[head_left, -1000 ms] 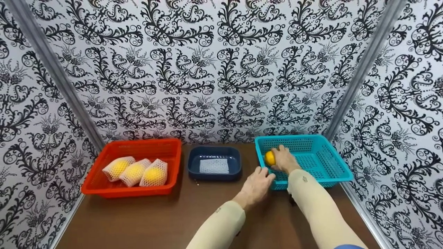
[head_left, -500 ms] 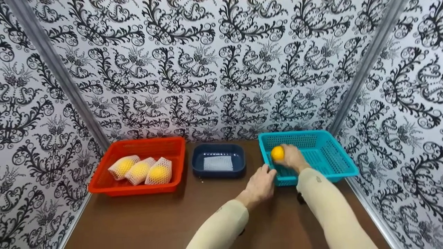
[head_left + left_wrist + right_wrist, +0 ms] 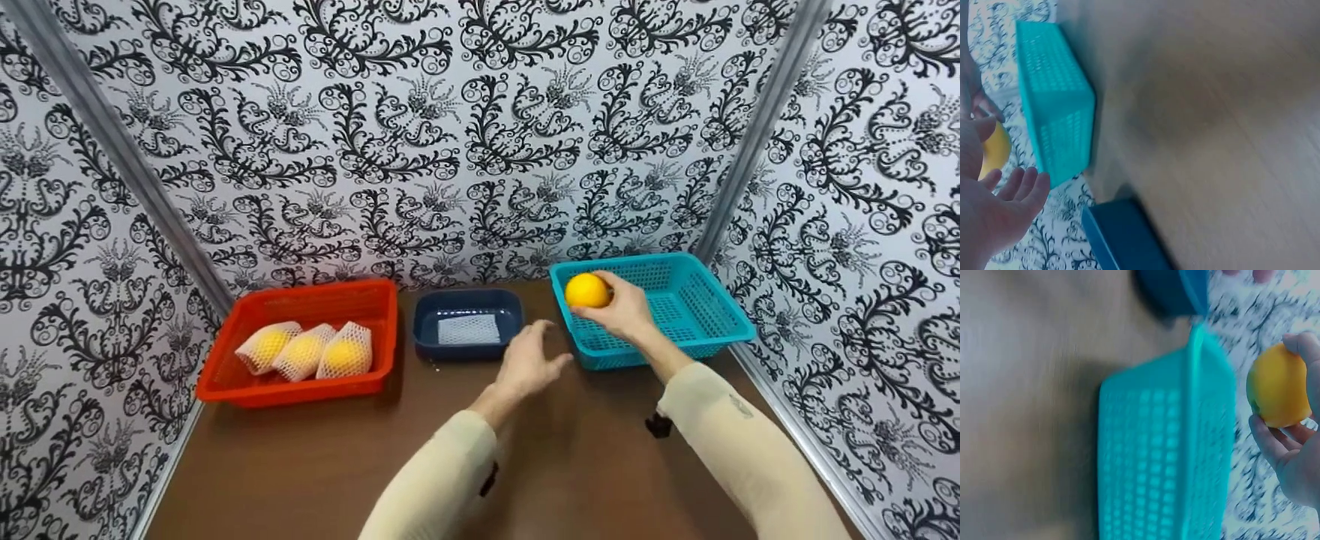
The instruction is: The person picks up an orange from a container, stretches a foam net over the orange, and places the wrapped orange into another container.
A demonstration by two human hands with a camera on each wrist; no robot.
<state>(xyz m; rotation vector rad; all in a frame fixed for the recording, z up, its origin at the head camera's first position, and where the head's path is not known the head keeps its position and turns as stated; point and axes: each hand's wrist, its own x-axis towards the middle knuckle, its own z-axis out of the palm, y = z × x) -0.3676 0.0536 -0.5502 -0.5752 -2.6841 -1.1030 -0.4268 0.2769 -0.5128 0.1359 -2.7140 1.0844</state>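
Note:
My right hand (image 3: 626, 309) grips an orange (image 3: 587, 290) between thumb and fingers, raised over the left side of the turquoise basket (image 3: 622, 358). In the right wrist view the orange (image 3: 1279, 385) is above the basket's rim, with a small green spot at its end. My left hand (image 3: 527, 365) holds nothing; its fingers are spread and half bent, between the basket and a dark blue dish (image 3: 457, 350). In the left wrist view the left palm (image 3: 999, 219) faces the orange, which is partly hidden behind the thumb. A white foam net (image 3: 469, 330) lies flat in the dish.
A red basket (image 3: 300, 391) on the left holds several yellow fruits (image 3: 345, 356) in white foam nets. All containers stand on a brown table (image 3: 300, 465) against a patterned wall (image 3: 405, 135). Tiny white bits lie in front of the dish.
The right hand has lifted the orange up out of the turquoise basket. The left hand has let go of the basket's front corner and moved left with its fingers spreading.

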